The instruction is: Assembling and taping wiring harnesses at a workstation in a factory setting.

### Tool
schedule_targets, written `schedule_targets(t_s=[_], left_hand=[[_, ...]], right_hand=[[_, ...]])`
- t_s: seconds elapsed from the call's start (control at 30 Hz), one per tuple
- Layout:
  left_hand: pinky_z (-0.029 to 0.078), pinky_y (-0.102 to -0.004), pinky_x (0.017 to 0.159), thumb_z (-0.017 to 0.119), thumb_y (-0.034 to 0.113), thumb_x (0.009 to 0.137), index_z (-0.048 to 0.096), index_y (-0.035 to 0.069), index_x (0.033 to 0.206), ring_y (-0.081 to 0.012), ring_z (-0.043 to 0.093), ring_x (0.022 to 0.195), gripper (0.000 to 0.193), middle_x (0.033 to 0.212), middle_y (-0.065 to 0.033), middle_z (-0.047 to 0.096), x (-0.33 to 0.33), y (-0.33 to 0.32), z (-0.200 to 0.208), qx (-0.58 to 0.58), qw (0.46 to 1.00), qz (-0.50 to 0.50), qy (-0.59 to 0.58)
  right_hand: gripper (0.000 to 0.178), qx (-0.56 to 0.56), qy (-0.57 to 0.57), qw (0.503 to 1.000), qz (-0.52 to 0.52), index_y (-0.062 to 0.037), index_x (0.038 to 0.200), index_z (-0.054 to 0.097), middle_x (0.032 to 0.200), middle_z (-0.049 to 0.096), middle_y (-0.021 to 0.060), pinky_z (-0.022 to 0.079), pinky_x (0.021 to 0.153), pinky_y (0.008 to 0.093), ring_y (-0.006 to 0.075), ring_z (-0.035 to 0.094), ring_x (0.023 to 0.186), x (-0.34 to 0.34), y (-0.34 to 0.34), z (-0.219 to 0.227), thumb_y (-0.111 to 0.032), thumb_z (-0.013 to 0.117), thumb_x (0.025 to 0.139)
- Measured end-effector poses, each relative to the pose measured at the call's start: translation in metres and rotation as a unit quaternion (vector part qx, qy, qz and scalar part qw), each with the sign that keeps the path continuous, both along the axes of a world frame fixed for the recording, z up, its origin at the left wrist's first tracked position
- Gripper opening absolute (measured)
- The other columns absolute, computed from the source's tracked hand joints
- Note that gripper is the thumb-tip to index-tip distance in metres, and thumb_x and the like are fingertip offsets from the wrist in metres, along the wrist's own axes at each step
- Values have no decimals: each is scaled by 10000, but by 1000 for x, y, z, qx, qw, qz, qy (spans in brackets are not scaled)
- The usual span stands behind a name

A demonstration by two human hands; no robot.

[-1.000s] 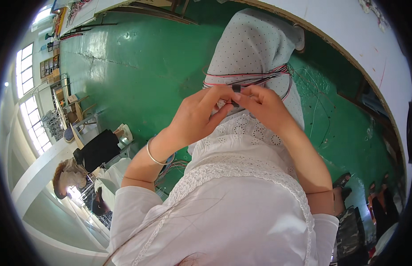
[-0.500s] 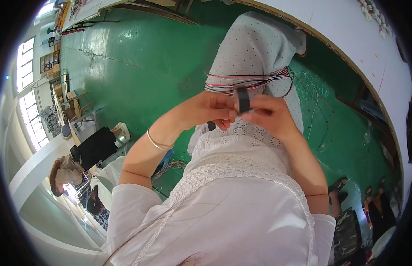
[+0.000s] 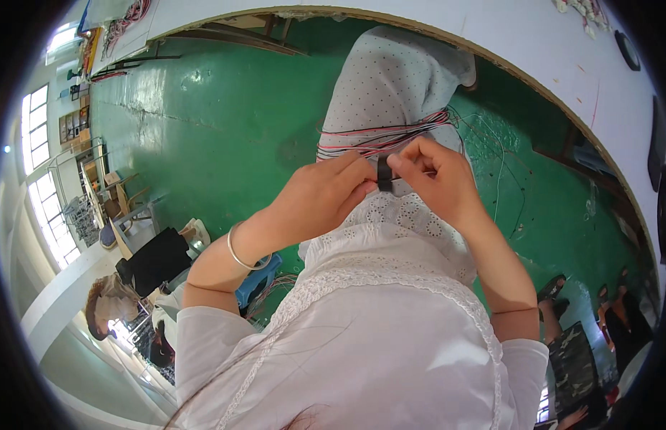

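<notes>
A narrow roll of black tape (image 3: 384,174) is between my hands, above my lap. The fingers of my left hand (image 3: 315,195) are closed on its left side. My right hand (image 3: 442,183) pinches at the roll's right edge with thumb and curled fingers; whether a loose tape end is between them I cannot tell. Just beyond lies a bundle of red, black and white wires (image 3: 390,135), draped across my dotted trousers (image 3: 387,79).
A white table (image 3: 534,54) curves along the far and right side, with a black ring (image 3: 627,50) on it. Thin loose wires (image 3: 501,168) hang to the right over the green floor (image 3: 204,129). A blue stool (image 3: 258,281) stands at left. Other people (image 3: 154,258) sit at left and lower right.
My left hand has turned over, its back now facing up, with the fingers on the tape roll. My right thumb has moved up along the roll. The view has shifted slightly.
</notes>
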State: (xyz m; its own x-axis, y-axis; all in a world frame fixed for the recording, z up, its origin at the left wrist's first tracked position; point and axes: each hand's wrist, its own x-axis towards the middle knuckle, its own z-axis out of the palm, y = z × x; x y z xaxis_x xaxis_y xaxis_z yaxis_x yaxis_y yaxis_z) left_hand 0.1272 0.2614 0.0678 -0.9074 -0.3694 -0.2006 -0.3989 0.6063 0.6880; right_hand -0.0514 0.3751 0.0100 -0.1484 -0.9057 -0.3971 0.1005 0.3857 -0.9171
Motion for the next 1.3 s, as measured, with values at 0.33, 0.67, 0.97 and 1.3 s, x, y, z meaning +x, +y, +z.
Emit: schedule_targets(t_s=[0.33, 0.67, 0.97, 1.3], left_hand=[[436, -332, 506, 714, 124, 836, 603, 71, 864, -201, 557, 610, 126, 727, -32, 543, -6, 13, -17, -185, 981, -45, 31], [222, -203, 469, 527, 180, 1003, 597, 17, 992, -22, 309, 536, 177, 644, 57, 424, -2, -12, -9, 675, 699, 215, -95], [415, -299, 469, 610, 81, 899, 594, 30, 974, -170, 545, 538, 92, 649, -47, 535, -21, 8, 2, -194, 979, -43, 43], [461, -347, 517, 623, 29, 793, 559, 51, 888, -250, 536, 558, 117, 695, -77, 555, -31, 23, -24, -296, 953, -36, -54]], right_hand=[[203, 27, -171, 983, -55, -7, 894, 720, 709, 609, -43, 357, 537, 221, 35, 480, 625, 12, 0, -26, -210, 703, 898], [165, -183, -401, 895, -76, -31, 855, 647, 653, 484, -59, 306, 520, 224, 49, 364, 566, -10, 16, -35, -171, 629, 940], [268, 83, 128, 986, 66, -23, 810, 635, 670, 552, -15, 320, 516, 229, 40, 440, 583, -25, 1, 16, -239, 609, 968], [224, 51, -233, 967, -85, -74, 918, 715, 650, 519, -69, 264, 487, 227, 29, 384, 556, -1, -5, -19, -289, 651, 933]])
